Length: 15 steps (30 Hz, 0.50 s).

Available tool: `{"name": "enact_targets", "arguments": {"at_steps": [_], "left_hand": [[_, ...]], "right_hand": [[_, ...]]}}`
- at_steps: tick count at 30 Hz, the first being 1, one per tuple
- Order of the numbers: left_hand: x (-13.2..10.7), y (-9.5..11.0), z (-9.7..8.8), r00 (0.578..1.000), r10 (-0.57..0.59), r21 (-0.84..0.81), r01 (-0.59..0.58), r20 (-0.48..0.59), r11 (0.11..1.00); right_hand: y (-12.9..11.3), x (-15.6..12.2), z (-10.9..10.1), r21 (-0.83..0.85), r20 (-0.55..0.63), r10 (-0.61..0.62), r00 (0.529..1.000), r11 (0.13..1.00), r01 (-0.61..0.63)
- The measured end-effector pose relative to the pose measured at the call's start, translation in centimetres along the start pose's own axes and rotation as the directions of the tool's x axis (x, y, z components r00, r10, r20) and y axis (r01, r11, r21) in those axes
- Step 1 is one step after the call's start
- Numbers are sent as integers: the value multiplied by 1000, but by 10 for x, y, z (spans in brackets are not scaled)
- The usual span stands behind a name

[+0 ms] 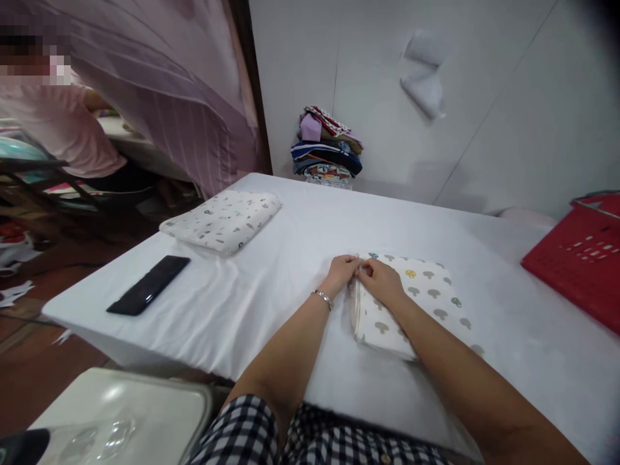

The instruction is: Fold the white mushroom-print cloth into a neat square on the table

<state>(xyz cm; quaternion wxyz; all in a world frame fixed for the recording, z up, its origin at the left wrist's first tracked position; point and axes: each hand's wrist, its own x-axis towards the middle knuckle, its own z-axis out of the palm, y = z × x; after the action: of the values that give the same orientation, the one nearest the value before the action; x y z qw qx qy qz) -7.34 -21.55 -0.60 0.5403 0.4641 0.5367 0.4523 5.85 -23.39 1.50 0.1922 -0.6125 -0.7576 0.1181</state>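
A folded white cloth (433, 307) with grey, yellow and green mushroom prints lies flat on the white-covered table (300, 239). At its far left corner, my left hand (345, 270) has its fingers closed on the edge. My right hand (381, 279) pinches the same edge right beside it, its forearm crossing over the print. The two hands' fingertips nearly meet, and what lies exactly between them is partly hidden. Several layers show along the cloth's left side. Another folded white cloth (225, 221) with a small dark print rests farther left, apart from both hands.
A black, glossy flat object (148, 285) lies at the table's left. A red basket (578, 255) stands on the right. Folded clothes (327, 147) are stacked beyond the far edge. Lower left is a pale, smooth surface (140, 400). A person (58, 129) sits beyond the curtain (194, 97).
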Motion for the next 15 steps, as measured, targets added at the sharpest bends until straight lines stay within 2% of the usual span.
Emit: {"name": "enact_targets", "arguments": {"at_steps": [7,15], "left_hand": [[7,-3,0,995,24,-2,-24,-96,1000],[11,-6,-3,994,33,10,-32,-104,999]], "right_hand": [[-2,-2,-2,22,2,-18,1000,1000,18],[0,-3,0,36,-20,-28,999,999,29]]}}
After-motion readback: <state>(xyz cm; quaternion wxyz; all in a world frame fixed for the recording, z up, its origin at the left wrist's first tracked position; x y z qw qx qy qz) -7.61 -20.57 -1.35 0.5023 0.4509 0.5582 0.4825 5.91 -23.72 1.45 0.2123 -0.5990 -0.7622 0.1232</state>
